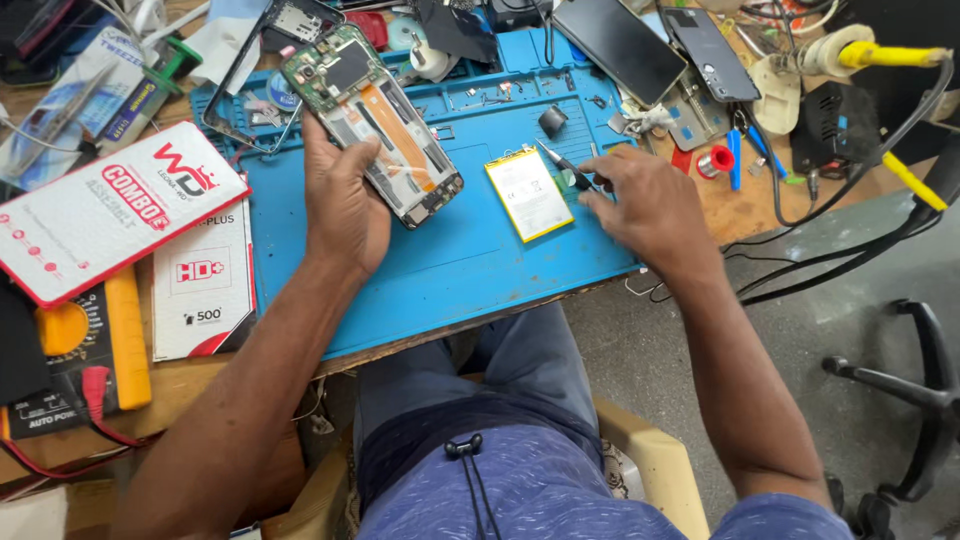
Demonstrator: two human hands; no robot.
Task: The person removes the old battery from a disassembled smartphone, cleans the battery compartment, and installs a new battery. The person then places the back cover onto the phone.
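In the head view, an opened phone (372,122) with its back cover off is held up by the left hand (345,200), the fingers wrapped around its lower end from beneath. The phone's long axis is seen to run diagonally, from the upper left, where the circuit board and camera show, down to the lower right, where its free end hangs over the blue mat (440,270) on the bench (740,215).

The right hand (645,205) is laid low on the mat's right edge, and a thin dark screwdriver (565,165) is pinched between its fingertips, the tip pointing up and to the left. The hand is thus closed on the tool, not released.

Between the two hands a flat battery (528,192) with a yellow border is seen lying flat on the mat, its long axis running nearly away from the person, slightly tilted. It is found just beside the right hand's fingertips and near, but apart from, the phone's lower end. The right hand is the nearer of the two to the battery; the phone lies to the left of it, across the battery.

Further phones (620,45) are seen at the mat's far edge, and red-and-white boxes (110,210) to the left.
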